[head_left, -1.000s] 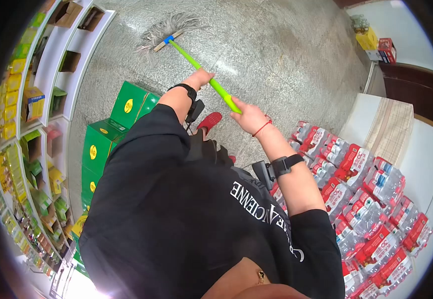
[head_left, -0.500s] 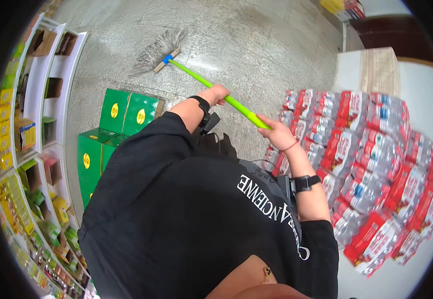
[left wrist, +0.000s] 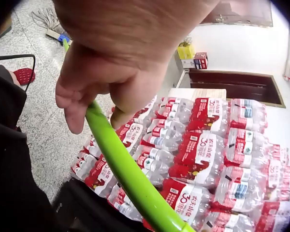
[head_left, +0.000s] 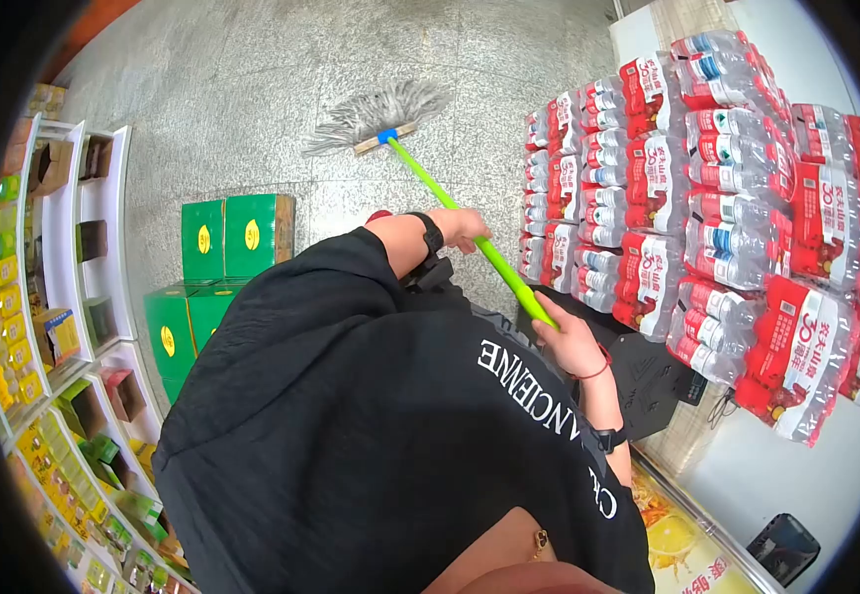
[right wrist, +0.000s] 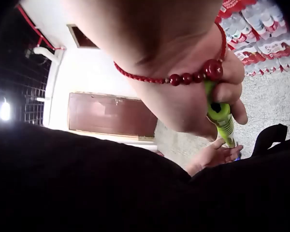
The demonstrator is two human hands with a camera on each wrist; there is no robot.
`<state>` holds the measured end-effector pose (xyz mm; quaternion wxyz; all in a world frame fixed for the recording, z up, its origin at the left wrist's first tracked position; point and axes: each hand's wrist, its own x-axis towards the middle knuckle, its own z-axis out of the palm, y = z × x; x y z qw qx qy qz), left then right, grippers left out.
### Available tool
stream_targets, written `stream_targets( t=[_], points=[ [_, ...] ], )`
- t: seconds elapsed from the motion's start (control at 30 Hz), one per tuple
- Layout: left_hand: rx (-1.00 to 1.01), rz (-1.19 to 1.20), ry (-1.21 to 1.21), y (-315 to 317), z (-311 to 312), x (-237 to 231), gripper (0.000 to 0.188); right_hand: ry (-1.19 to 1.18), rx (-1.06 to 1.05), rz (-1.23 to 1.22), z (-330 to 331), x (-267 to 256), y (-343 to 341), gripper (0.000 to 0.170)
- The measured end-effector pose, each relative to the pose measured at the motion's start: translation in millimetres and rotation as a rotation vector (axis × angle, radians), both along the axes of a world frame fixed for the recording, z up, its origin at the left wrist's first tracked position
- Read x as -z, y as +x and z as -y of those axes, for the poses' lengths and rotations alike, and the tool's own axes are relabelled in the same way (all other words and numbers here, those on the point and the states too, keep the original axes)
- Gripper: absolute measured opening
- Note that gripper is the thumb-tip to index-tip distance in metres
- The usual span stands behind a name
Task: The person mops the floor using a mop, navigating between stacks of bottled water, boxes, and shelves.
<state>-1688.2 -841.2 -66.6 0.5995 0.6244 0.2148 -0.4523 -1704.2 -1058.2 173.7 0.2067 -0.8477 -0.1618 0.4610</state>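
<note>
A mop with a bright green handle lies slantwise before me in the head view. Its grey string head is spread on the floor, fixed to a pale bar with a blue socket. Partway along the handle, my left hand grips it, fingers and thumb curled round the green tube in the left wrist view. Closer to my body, the right hand holds the handle's upper end. The right wrist view shows that hand wrapped round the tube, a red beaded bracelet at its wrist.
Shrink-wrapped bottle packs are stacked high on the right. Green cartons stand on the left, beside white shelves of goods. Speckled grey floor stretches around the mop head. A black box-like object sits near my right hand.
The head view has turned, bringing the bottle packs up and cartons leftward. The mop head has moved rightward and nearer relative to the cartons. Both hands keep hold of the handle.
</note>
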Motion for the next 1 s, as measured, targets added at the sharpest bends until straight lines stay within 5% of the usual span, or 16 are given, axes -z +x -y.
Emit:
stream_targets(
  t=[0.33,0.5,0.57,0.73,1.0],
  points=[
    [-0.045,0.079,0.037,25,-38,12,0.043,0.042,-0.105,0.186,-33,27,35,0.046],
    [-0.222,0.066,0.113,59,-134,44,0.046,0.039,-0.117,0.185,-128,74,77,0.044],
    [-0.436,0.115,0.149,75,-179,75,0.046,0.053,-0.107,0.155,-183,83,98,0.045],
    [-0.457,0.019,0.252,124,-297,37,0.040,0.127,-0.198,0.201,-303,129,159,0.047],
    [-0.610,0.018,0.207,196,-351,68,0.029,0.098,-0.168,0.302,-352,138,219,0.045]
  ],
)
